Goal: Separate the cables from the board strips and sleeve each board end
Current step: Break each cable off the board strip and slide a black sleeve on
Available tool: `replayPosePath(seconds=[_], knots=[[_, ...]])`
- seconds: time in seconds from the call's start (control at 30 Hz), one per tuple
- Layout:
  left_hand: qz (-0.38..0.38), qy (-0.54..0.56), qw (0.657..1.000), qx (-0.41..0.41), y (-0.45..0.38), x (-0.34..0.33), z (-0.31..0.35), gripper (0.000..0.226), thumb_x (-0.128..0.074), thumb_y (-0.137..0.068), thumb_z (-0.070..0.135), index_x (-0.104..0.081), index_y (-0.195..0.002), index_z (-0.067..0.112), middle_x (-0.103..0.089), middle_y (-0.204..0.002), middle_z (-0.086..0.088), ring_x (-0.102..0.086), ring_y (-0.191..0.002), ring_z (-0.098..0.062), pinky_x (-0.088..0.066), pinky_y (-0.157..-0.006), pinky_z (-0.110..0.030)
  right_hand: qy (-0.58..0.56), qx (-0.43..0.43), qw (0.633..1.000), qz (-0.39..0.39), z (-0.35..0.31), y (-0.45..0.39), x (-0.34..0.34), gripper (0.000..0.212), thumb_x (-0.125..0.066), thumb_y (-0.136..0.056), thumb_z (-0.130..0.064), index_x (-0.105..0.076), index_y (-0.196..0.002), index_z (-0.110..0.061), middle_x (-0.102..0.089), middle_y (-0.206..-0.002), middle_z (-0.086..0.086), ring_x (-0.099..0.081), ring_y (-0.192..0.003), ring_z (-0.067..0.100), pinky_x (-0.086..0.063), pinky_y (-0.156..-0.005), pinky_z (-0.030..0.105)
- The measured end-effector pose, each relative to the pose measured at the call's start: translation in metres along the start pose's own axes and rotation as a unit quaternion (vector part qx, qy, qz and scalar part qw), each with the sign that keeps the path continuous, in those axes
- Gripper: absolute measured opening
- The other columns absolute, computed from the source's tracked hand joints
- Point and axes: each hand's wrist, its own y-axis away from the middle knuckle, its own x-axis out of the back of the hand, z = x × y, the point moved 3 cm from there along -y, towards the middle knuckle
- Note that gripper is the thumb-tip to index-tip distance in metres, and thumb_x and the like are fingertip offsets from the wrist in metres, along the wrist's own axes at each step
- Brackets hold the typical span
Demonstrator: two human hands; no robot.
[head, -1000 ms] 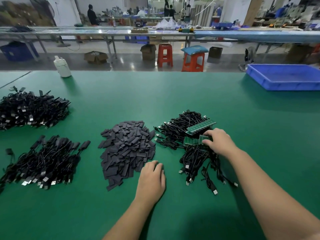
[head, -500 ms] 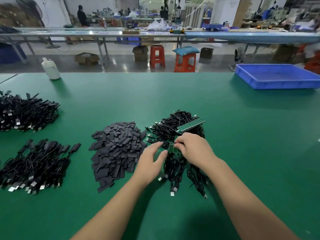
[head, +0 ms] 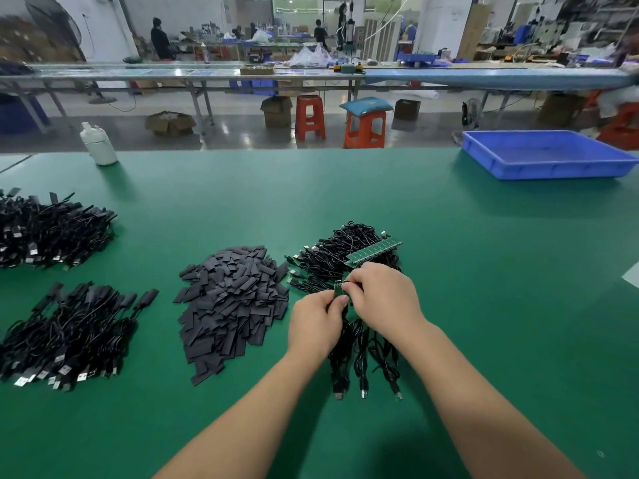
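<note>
My left hand (head: pixel 316 321) and my right hand (head: pixel 382 299) meet over a small green board strip (head: pixel 340 291), both pinching it just above the table. Several black cables (head: pixel 359 354) hang from that strip and trail toward me, plugs resting on the mat. Behind my hands lies a tangled heap of black cables (head: pixel 340 252) with a longer green board strip (head: pixel 373 252) on top. Left of my hands sits a pile of flat dark grey sleeves (head: pixel 231 302).
Two heaps of black cables lie at the left: a near heap with sleeved ends (head: pixel 69 335) and a far heap (head: pixel 52 231). A white bottle (head: pixel 98 144) stands at the far left edge, a blue tray (head: pixel 546 153) at the far right.
My left hand left the mat near the sleeves and joined my right hand. Both now hold the small strip, which has been lifted off the heap toward me.
</note>
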Motion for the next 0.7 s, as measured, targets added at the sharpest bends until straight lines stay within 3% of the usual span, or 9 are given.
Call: replayPosePath(seconds=[0.13, 0.27, 0.33, 0.43, 0.57, 0.63, 0.7], knots=[[0.023, -0.007, 0.999, 0.029, 0.004, -0.005, 0.005, 0.05, -0.058, -0.093, 0.031, -0.036, -0.05, 0.017, -0.036, -0.042, 0.003, -0.032, -0.046, -0.015, -0.023, -0.046, -0.031, 0.012, -0.022, 1.0, 0.009, 0.001, 0.0, -0.007, 0.026, -0.05, -0.099, -0.039, -0.072, -0.105, -0.026, -0.065, -0.1, -0.005, -0.061, -0.095, 0.018, -0.041, -0.071, 0.029], [0.044, 0.002, 0.999, 0.02, 0.002, 0.003, 0.005, 0.043, -0.058, -0.096, 0.032, -0.045, -0.058, 0.016, -0.047, -0.056, 0.005, -0.043, -0.058, -0.018, -0.03, -0.055, -0.031, 0.056, 0.021, 0.998, 0.025, 0.01, -0.005, -0.014, 0.027, -0.048, -0.101, -0.039, -0.07, -0.109, -0.026, -0.067, -0.103, -0.005, -0.052, -0.102, 0.02, -0.04, -0.085, 0.036], [0.068, 0.013, 0.998, -0.012, -0.001, 0.015, 0.003, 0.046, -0.059, -0.096, 0.033, -0.042, -0.055, 0.024, -0.049, -0.069, 0.005, -0.046, -0.066, -0.009, -0.029, -0.059, -0.023, 0.055, 0.015, 0.998, 0.03, 0.022, -0.009, -0.019, 0.026, -0.047, -0.102, -0.039, -0.069, -0.111, -0.028, -0.065, -0.107, -0.007, -0.049, -0.106, 0.02, -0.036, -0.09, 0.036], [0.071, 0.018, 0.997, -0.022, -0.005, 0.032, -0.001, 0.051, -0.061, -0.095, 0.036, -0.034, -0.052, 0.025, -0.042, -0.063, 0.005, -0.039, -0.059, -0.007, -0.025, -0.053, -0.019, 0.036, -0.021, 0.999, -0.004, 0.044, -0.016, -0.031, 0.026, -0.047, -0.103, -0.035, -0.066, -0.119, -0.029, -0.063, -0.118, -0.005, -0.045, -0.117, 0.02, -0.033, -0.1, 0.037], [0.018, 0.074, 0.997, -0.007, -0.008, 0.046, -0.009, 0.02, -0.064, -0.092, 0.034, -0.064, -0.077, 0.021, -0.049, -0.061, 0.006, -0.041, -0.056, -0.008, -0.033, -0.055, -0.023, 0.03, -0.053, 0.998, -0.018, 0.052, -0.017, -0.047, 0.035, -0.05, -0.102, -0.022, -0.055, -0.137, -0.021, -0.049, -0.144, 0.003, -0.033, -0.14, 0.024, -0.024, -0.119, 0.041], [-0.016, 0.111, 0.993, -0.02, -0.007, 0.051, -0.007, 0.024, -0.066, -0.091, 0.031, -0.06, -0.082, 0.01, -0.051, -0.063, 0.0, -0.043, -0.058, -0.012, -0.037, -0.059, -0.029, -0.054, -0.035, 0.998, 0.022, 0.04, -0.014, -0.047, 0.033, -0.05, -0.102, -0.025, -0.058, -0.134, -0.018, -0.055, -0.139, 0.0, -0.041, -0.136, 0.018, -0.031, -0.117, 0.042], [-0.054, 0.132, 0.989, -0.034, -0.005, 0.054, -0.002, 0.034, -0.067, -0.091, 0.03, -0.055, -0.082, 0.0, -0.056, -0.063, -0.004, -0.048, -0.058, -0.015, -0.04, -0.06, -0.031, -0.248, -0.044, 0.967, -0.024, 0.02, -0.008, -0.045, 0.029, -0.044, -0.104, -0.035, -0.067, -0.12, -0.027, -0.068, -0.118, -0.014, -0.058, -0.113, 0.001, -0.047, -0.102, 0.035]])
